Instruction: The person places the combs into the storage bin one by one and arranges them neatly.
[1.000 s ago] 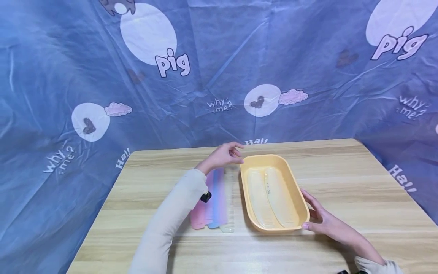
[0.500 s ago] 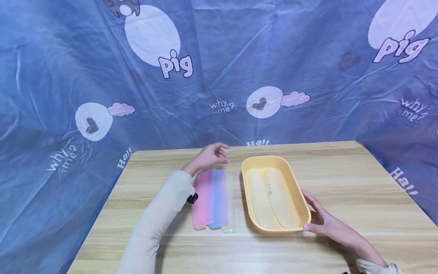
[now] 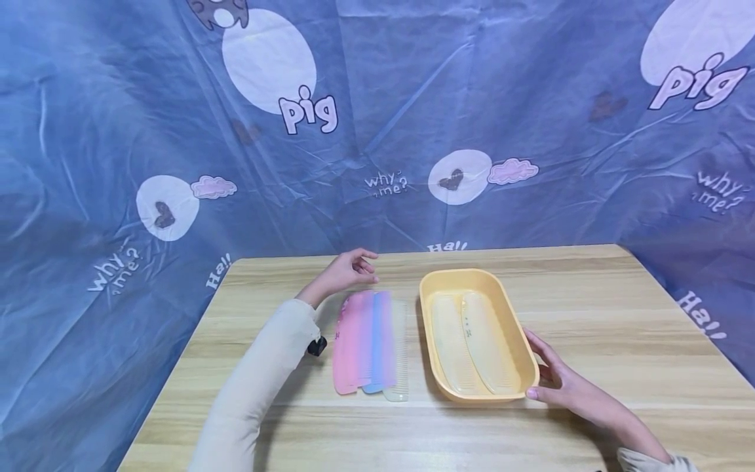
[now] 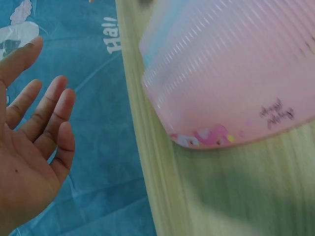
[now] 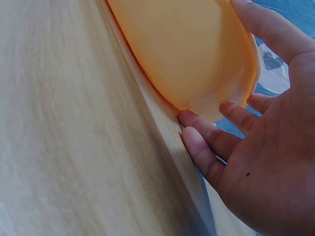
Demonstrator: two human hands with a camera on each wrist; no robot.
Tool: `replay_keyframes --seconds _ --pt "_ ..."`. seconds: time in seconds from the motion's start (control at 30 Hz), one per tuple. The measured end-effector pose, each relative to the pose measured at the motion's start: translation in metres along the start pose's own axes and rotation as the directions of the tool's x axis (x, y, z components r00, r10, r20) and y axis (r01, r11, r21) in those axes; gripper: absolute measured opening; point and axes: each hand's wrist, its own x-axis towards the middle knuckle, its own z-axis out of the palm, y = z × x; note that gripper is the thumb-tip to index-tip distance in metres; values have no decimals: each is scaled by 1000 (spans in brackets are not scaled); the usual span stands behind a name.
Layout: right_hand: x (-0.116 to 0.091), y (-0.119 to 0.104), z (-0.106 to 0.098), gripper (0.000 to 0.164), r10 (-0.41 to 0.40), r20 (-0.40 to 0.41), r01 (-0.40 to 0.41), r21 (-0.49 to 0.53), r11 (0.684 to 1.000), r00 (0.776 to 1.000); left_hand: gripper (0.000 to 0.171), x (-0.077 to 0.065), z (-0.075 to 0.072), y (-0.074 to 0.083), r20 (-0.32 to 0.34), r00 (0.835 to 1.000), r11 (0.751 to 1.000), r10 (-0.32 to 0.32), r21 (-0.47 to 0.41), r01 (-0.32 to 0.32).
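My left hand [image 3: 349,270] hovers near the far ends of a row of overlapping combs, holding nothing. In the left wrist view, that hand [image 4: 44,142] has loosely bent fingers, apart from a pink comb [image 4: 236,93] with a printed edge. The row runs from pink combs [image 3: 352,341] through a blue comb [image 3: 376,347] and a purple one [image 3: 387,347] to a pale translucent comb [image 3: 401,367]. My right hand [image 3: 563,387] holds the near right corner of a yellow plastic tray [image 3: 513,328]. Inside lie two pale translucent combs, a left one [image 3: 451,347] and a right one [image 3: 485,341].
Everything stands on a light wood-grain table [image 3: 265,419]. Behind its far edge and along both sides hangs a blue printed cloth [image 3: 366,131]. A narrow strip of tabletop separates the comb row from the tray.
My left hand has moved left from beside the tray's far left corner to above the comb row's far end. The right hand keeps its hold; the whole view shifts slightly.
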Motion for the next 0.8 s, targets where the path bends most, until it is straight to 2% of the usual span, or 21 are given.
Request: replay_keyframes --seconds 0.23,0.47,0.8 --pt "0 0 0 89 -19 8 19 16 1000 1000 55 -10 -6 -11 -5 1000 999 -30 -36 30" --pt "-1 1 -1 89 20 -3 -20 -11 1000 1000 58 -20 -11 -22 2 998 998 -64 -25 64" --pt "0 0 -1 89 13 -11 -14 -48 999 1000 62 -32 -17 -34 4 994 994 -105 -10 105"
